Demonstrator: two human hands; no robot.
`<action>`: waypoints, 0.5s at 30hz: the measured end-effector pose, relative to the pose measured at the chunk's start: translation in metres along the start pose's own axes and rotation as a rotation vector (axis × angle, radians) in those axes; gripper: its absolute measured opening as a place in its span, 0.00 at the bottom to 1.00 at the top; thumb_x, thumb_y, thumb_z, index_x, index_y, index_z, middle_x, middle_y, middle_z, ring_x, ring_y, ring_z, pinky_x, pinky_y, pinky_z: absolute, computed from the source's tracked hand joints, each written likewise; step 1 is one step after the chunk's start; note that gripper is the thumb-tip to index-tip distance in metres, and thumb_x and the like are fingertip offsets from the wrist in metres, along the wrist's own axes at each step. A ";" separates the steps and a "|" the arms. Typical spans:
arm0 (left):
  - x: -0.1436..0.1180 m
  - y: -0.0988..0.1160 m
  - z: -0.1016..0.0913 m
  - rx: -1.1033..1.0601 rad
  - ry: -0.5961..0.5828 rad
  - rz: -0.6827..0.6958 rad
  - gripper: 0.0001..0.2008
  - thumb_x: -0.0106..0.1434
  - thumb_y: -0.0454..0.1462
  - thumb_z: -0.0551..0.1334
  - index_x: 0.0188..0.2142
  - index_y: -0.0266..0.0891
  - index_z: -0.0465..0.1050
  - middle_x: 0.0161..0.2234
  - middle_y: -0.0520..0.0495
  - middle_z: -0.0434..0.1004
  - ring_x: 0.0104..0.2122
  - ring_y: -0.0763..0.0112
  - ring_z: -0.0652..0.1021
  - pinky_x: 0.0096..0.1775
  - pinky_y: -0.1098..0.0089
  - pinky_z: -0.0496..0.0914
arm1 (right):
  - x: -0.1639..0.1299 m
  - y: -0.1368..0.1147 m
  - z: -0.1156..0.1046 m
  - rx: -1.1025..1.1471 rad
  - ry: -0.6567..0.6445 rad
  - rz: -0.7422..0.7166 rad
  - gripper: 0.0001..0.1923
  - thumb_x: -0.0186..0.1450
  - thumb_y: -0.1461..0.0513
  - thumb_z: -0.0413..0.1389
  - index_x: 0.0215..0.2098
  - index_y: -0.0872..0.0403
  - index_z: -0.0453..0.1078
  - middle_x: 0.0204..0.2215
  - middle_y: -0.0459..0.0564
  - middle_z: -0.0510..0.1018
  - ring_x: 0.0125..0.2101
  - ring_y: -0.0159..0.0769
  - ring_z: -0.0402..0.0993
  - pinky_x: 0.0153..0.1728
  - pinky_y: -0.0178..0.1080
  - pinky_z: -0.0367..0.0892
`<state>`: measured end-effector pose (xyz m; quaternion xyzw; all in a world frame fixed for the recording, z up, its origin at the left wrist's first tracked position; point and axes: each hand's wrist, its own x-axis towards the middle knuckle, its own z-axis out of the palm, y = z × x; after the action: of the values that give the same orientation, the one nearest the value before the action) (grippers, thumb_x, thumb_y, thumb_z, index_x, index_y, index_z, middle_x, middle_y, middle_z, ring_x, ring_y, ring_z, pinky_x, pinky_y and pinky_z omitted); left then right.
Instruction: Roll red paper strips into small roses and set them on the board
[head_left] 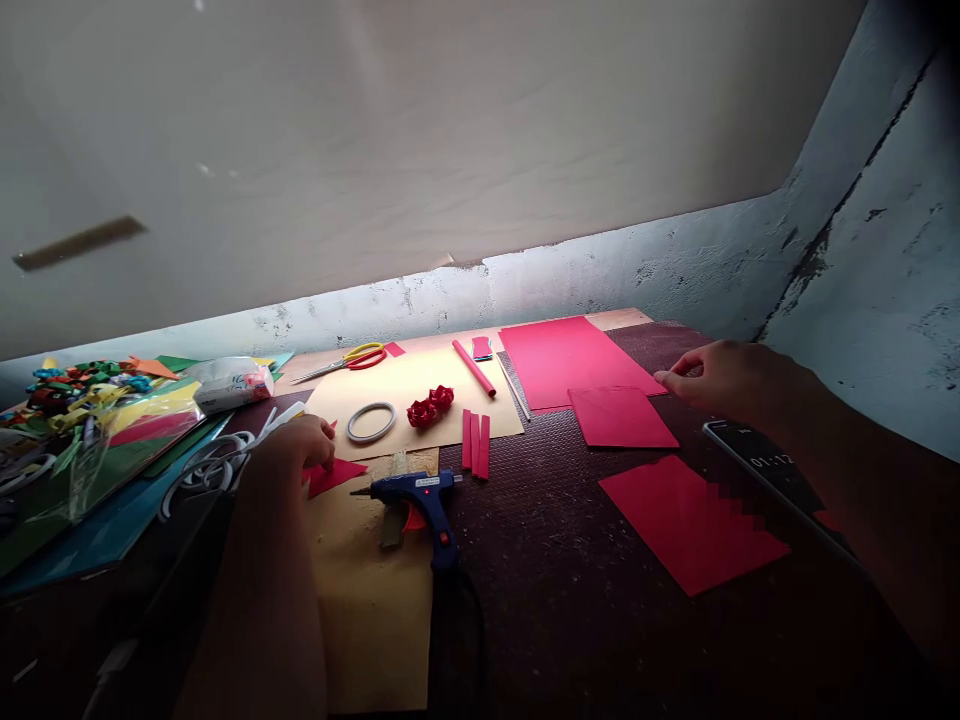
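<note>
Left hand (300, 440) pinches a small red paper triangle (335, 475) near the blue glue gun (420, 497), whose hot nozzle could burn it; right hand (720, 380), grip loosely curled and empty, touches a red paper sheet (619, 415).

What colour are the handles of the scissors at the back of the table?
The scissors have yellow and red handles, seen in the head view.

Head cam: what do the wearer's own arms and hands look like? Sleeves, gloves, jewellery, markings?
Both are bare. The left hand and its forearm show no sleeve, glove, ring, watch or band. The right hand is likewise ungloved, with no ring or wristband visible; its forearm is bare as far as the frame edge, though that end lies in deep shadow. No cables, tags or markings on either arm.
</note>
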<state>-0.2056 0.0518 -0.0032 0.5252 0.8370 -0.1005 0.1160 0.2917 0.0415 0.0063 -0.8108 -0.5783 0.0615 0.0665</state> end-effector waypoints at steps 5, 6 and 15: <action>-0.005 0.007 0.000 -0.026 -0.025 0.012 0.17 0.70 0.42 0.62 0.56 0.39 0.71 0.54 0.41 0.73 0.50 0.59 0.77 0.48 0.55 0.75 | -0.004 -0.003 -0.002 0.014 -0.015 -0.018 0.11 0.61 0.53 0.58 0.35 0.50 0.77 0.27 0.50 0.80 0.33 0.43 0.75 0.29 0.39 0.61; -0.005 0.007 0.000 -0.030 -0.012 0.022 0.18 0.69 0.41 0.63 0.56 0.39 0.71 0.54 0.41 0.73 0.50 0.59 0.77 0.48 0.56 0.75 | -0.005 -0.003 -0.003 0.018 -0.021 -0.022 0.11 0.61 0.53 0.58 0.35 0.51 0.76 0.26 0.49 0.80 0.32 0.43 0.75 0.29 0.38 0.61; 0.005 0.003 0.005 -0.066 0.183 0.112 0.37 0.42 0.29 0.67 0.56 0.42 0.75 0.48 0.37 0.81 0.39 0.53 0.82 0.32 0.67 0.73 | -0.004 -0.006 0.000 0.033 -0.057 -0.022 0.12 0.63 0.52 0.58 0.35 0.51 0.76 0.24 0.49 0.79 0.29 0.42 0.75 0.27 0.38 0.61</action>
<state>-0.2048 0.0559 -0.0101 0.5741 0.8163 -0.0179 0.0619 0.2849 0.0394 0.0072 -0.8011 -0.5877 0.0935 0.0641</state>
